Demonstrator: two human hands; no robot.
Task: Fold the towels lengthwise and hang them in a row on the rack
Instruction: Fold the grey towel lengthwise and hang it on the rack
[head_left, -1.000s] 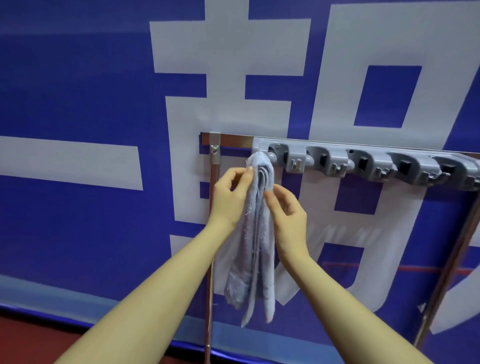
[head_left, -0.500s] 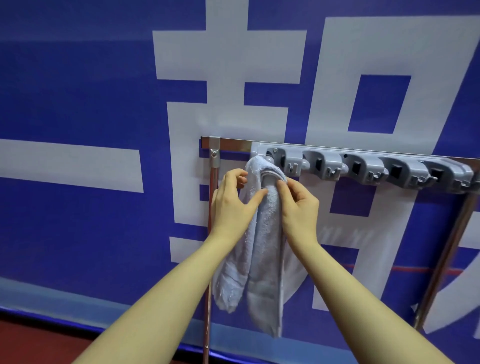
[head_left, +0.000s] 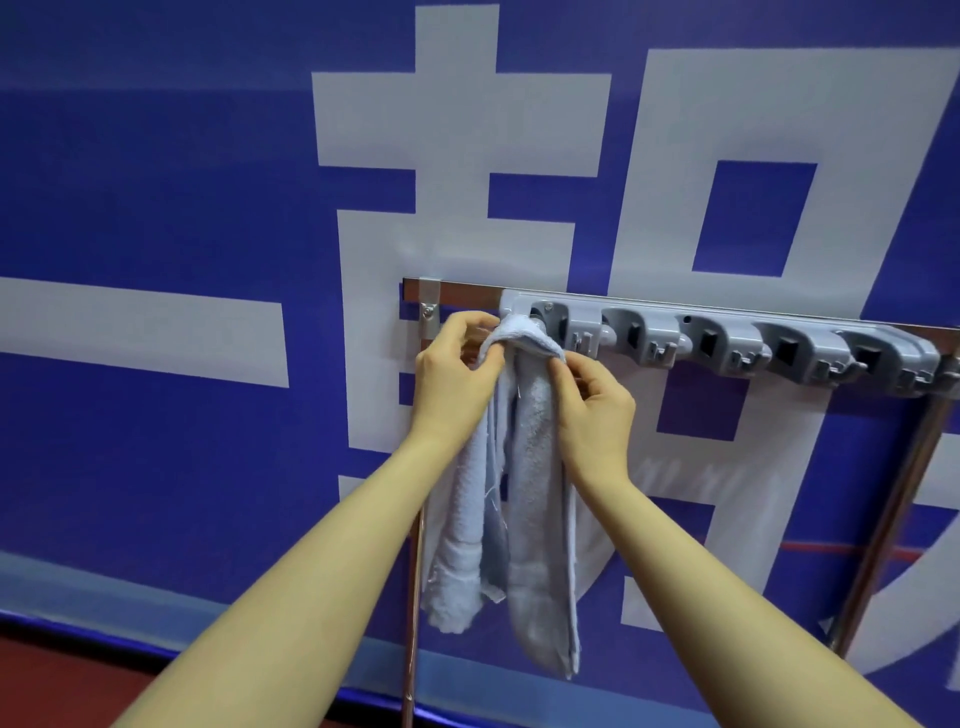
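Note:
A pale blue towel (head_left: 535, 467) hangs folded over the leftmost holder of a grey plastic rack (head_left: 727, 343). Two uneven halves droop down, the right one longer. My left hand (head_left: 457, 374) pinches the towel's top fold from the left. On the right, my right hand (head_left: 592, 410) pinches the fold's other edge with thumb and forefinger. The rack's other holders, to the right, carry nothing.
The rack is fixed to a metal bar (head_left: 467, 288) on a frame with a left post (head_left: 413, 597) and a slanted right post (head_left: 893, 514). Behind stands a blue banner (head_left: 182, 208) with large white characters. Red floor (head_left: 62, 675) shows at the lower left.
The towel's top has been spread wider over the first holder. Both hands moved up to its top fold. The hanging halves have shifted apart.

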